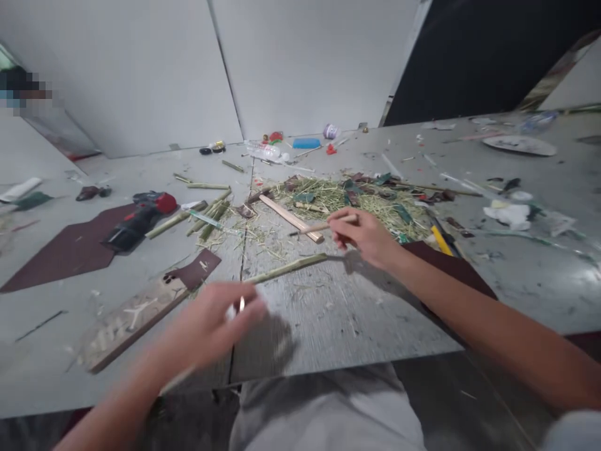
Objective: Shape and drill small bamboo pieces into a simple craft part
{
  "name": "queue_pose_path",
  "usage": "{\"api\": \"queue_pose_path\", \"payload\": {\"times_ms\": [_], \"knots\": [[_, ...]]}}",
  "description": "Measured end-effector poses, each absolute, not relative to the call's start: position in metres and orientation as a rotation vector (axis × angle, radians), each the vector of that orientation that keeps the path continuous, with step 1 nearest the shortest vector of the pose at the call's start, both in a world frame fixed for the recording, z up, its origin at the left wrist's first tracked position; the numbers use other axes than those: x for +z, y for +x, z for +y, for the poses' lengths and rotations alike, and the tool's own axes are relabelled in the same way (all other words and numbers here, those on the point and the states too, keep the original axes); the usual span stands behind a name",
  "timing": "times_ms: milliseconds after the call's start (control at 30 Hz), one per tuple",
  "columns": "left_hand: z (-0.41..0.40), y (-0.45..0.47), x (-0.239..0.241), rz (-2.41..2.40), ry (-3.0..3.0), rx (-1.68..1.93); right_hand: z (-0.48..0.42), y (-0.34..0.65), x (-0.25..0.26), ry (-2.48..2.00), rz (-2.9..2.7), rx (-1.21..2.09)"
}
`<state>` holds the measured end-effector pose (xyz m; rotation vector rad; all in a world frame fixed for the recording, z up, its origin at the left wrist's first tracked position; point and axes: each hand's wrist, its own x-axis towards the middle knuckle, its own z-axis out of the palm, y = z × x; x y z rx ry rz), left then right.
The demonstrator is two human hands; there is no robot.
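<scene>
My right hand [359, 235] is closed around a thin wooden stick with a dark tip [319, 227], which points left. Under that tip lies a flat pale wooden strip [292, 218]. My left hand [223, 319] hovers near the front of the table, somewhat blurred. Its thumb and fingers are apart, with a small shiny spot between them that I cannot make out. Just beyond it, a green plant stalk [286, 269] lies on the table. A heap of chopped dry stalks [328, 194] spreads behind my right hand.
To the left are a black-and-red power drill [141, 222], dark brown sheets [70, 247] and a board with a phone-like case [136, 313]. A yellow cutter [441, 240] lies right of my right hand. A plastic bottle [267, 151] rests near the back wall panels.
</scene>
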<state>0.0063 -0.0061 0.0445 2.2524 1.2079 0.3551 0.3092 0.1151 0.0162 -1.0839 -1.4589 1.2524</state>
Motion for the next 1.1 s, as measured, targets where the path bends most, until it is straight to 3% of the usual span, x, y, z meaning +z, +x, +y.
{"api": "queue_pose_path", "payload": {"times_ms": [100, 233, 433, 533, 633, 833, 1100], "knots": [[0.057, 0.033, 0.038, 1.472, 2.468, 0.261, 0.126, 0.303, 0.009, -0.958, -1.243, 1.322], [0.101, 0.060, 0.009, 1.417, 2.644, 0.106, 0.124, 0.312, -0.002, -0.904, -1.134, 1.486], [0.104, 0.048, -0.006, 1.469, 2.310, 0.584, 0.116, 0.318, 0.000, -0.798, -1.038, 1.737], [0.108, 0.045, -0.006, 1.425, 2.171, 0.635, 0.112, 0.312, 0.001, -0.799, -1.130, 1.795], [0.112, 0.048, -0.007, 1.376, 2.089, 0.684, 0.105, 0.307, 0.000, -0.931, -1.399, 1.685], [0.119, 0.051, -0.007, 1.153, 1.801, 0.764, 0.097, 0.303, -0.006, -1.125, -2.000, 1.083], [0.108, 0.052, -0.008, 1.055, 1.630, 0.783, 0.090, 0.294, -0.007, -1.122, -2.160, 0.868]]}}
